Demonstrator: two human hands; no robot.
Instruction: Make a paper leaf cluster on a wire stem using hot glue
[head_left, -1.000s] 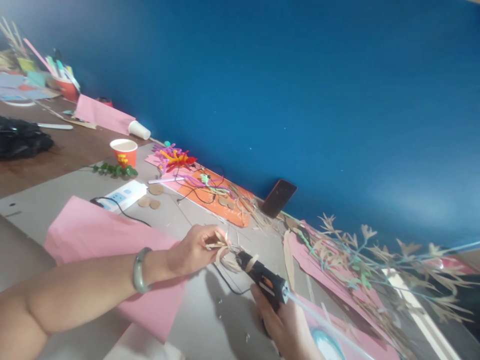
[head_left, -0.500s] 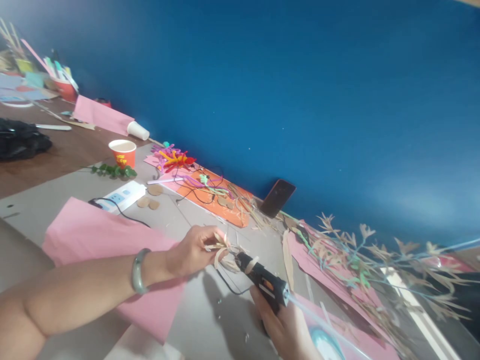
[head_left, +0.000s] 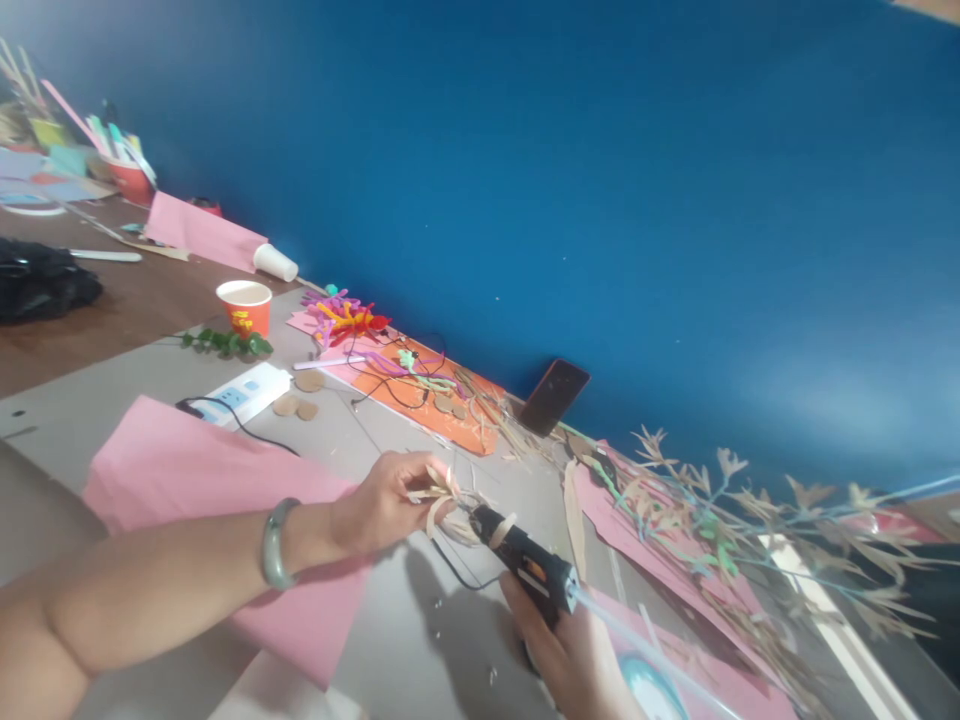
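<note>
Between the fingertips of my left hand (head_left: 386,500) is a small bunch of pale dried leaf strips (head_left: 441,490), several of them sticking out past the fingers. My right hand (head_left: 566,650) is wrapped round the handle of a black hot glue gun (head_left: 521,555). The gun's tip points up and left, right at the leaf strips; whether it touches them I cannot tell. A clear glue stick (head_left: 637,640) runs out of the gun's back end. Part of the grip and the trigger are hidden by my right hand.
Pink paper (head_left: 187,470) lies under my left forearm, near a white power strip (head_left: 247,390). Behind are a red paper cup (head_left: 247,312), pipe cleaners (head_left: 349,318) and a phone (head_left: 555,397) against the blue wall (head_left: 525,180). Dried-leaf branches (head_left: 720,510) spread at the right.
</note>
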